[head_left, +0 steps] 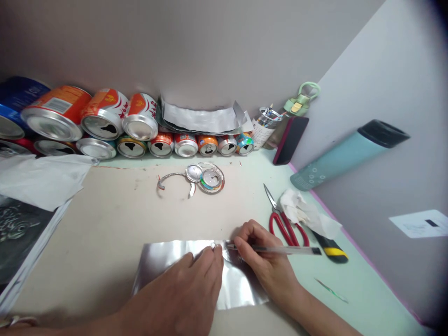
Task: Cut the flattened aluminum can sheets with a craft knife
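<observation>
A shiny silver metal sheet (245, 289), seemingly cut from a can, lies flat near the front of the desk. Across its middle rests my left hand (196, 275), open, with fingers side by side and pressing down on the metal. My right hand (261, 252) is closed around a clear pen (287, 250) with a black end. The pen's tip meets the upper part of the sheet, just right of my left fingertips. Beyond the sheet lie cut can ends (212, 178) with a curled metal strip (171, 175).
Drink cans (103, 114) line the wall, with curved metal sheets (199, 119) on top. To the right are red-handled scissors (287, 228), crumpled tissue (304, 210), a black-and-yellow handle (332, 249), a teal bottle (343, 156), a phone (290, 140) and a pen holder (264, 130). Papers (45, 179) lie left.
</observation>
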Demonstrator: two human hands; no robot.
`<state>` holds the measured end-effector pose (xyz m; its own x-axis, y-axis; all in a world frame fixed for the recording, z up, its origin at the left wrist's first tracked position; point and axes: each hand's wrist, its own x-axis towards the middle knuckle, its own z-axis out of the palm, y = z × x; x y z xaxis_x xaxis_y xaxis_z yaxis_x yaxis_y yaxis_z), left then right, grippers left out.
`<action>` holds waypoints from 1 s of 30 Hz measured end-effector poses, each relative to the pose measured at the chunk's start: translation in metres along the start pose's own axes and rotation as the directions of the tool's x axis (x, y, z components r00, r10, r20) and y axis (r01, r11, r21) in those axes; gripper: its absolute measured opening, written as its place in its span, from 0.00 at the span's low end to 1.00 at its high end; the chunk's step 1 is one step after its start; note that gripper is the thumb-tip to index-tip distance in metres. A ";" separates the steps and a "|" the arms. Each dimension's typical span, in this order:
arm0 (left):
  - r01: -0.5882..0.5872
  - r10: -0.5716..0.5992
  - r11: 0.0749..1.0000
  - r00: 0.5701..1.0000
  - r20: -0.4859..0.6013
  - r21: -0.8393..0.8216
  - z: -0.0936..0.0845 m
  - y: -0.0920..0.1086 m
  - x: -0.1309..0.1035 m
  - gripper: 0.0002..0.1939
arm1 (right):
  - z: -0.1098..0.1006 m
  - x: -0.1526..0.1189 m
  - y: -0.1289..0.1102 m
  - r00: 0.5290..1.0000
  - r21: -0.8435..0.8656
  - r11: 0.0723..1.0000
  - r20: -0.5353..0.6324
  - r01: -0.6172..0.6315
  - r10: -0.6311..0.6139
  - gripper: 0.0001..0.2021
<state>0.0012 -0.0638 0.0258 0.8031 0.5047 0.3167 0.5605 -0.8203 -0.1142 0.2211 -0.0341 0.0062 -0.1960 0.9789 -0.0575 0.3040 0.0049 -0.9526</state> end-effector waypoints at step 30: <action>0.012 -0.011 0.999 1.000 -0.024 0.051 0.004 0.003 -0.001 0.20 | -0.001 0.001 -0.004 1.000 0.013 1.000 -0.007 0.011 -0.011 0.15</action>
<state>0.0027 -0.0662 0.0216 0.7918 0.5068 0.3409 0.5797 -0.7993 -0.1583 0.2210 -0.0329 0.0100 -0.1932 0.9801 -0.0453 0.2893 0.0128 -0.9571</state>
